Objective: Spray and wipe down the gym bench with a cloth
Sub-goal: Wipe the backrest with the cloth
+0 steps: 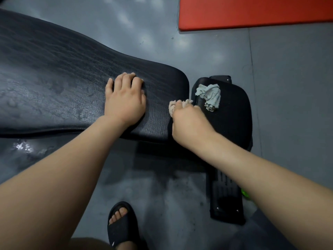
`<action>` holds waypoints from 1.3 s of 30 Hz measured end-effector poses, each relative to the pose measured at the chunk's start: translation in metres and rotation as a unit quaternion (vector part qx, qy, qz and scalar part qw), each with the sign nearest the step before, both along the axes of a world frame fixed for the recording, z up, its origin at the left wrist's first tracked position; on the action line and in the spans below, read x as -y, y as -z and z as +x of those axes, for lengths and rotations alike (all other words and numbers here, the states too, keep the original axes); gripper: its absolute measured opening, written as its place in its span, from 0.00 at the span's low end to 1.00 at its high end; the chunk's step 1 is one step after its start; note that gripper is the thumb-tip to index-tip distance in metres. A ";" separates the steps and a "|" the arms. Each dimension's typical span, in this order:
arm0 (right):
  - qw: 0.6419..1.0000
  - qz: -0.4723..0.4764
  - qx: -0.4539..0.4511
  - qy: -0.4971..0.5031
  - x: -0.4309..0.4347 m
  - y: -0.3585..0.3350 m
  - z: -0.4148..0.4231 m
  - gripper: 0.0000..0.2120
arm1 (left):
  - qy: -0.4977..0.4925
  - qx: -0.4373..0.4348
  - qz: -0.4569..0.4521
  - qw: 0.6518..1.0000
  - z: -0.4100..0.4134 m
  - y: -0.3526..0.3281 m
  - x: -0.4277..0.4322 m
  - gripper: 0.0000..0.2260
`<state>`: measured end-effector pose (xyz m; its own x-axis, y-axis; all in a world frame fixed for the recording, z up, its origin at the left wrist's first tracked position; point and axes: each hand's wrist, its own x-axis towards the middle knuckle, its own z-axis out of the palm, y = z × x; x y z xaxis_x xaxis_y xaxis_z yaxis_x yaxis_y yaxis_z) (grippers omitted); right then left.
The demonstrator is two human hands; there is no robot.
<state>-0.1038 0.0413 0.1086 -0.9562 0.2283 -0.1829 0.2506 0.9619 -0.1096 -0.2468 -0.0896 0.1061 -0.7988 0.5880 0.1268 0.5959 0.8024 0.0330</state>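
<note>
You are leaning over a gym bench whose long back pad [63, 73] is showing black, creased, leather-grain vinyl, and moisture is beading and smearing in dull patches towards its left end. Its long axis is running from the upper left down to the centre, where the rounded end is pointing right at the separate seat pad [232, 112], just across a narrow gap.

Your left hand [125, 101] is resting palm-down near that rounded end with its fingers bent and their tips on the vinyl; whether it is holding anything beneath cannot be told. Your right hand [189, 121] is gripping a bunched beige cloth [173, 105] at the gap between the two pads. A crumpled grey cloth [210, 95] is lying on the seat pad, just beyond your knuckles.

The bench is standing on a grey floor [288, 87], with a red mat [252, 11] lying well beyond it. Your black slide sandal [122, 226] is bearing a pale mark too small to read.
</note>
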 end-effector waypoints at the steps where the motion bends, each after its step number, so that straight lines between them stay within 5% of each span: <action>1: 1.000 0.000 0.012 0.000 0.007 0.003 0.005 0.24 | 0.003 0.018 0.006 1.000 0.000 -0.004 0.000 0.17; 6: 0.998 -0.058 0.002 0.016 0.012 -0.002 0.002 0.34 | 0.009 0.106 0.023 0.994 0.001 -0.029 0.011 0.18; 14: 0.976 -0.156 -0.149 -0.030 -0.004 0.012 -0.079 0.32 | -0.089 0.105 -0.004 0.990 0.009 -0.078 0.079 0.16; 21: 0.944 -0.179 -0.163 -0.222 0.061 -0.002 -0.097 0.34 | -0.169 0.098 -0.020 0.980 0.004 -0.090 0.118 0.16; 27: 0.972 -0.169 -0.162 -0.021 0.026 0.006 -0.120 0.34 | -0.180 0.113 -0.032 0.977 0.004 -0.091 0.131 0.15; 33: 0.929 -0.205 -0.162 -0.263 0.083 0.000 -0.107 0.33 | -0.194 0.106 -0.028 0.975 0.005 -0.089 0.130 0.15; 39: 0.963 -0.167 -0.184 -0.099 0.035 0.000 -0.086 0.33 | -0.156 0.111 -0.025 0.981 0.007 -0.089 0.119 0.16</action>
<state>-0.1903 0.0065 0.1088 -0.9891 0.0213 0.1459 -0.0499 0.8824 -0.4678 -0.2394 -0.2082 0.1951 -0.9460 0.3107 -0.0928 0.3029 0.9488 0.0893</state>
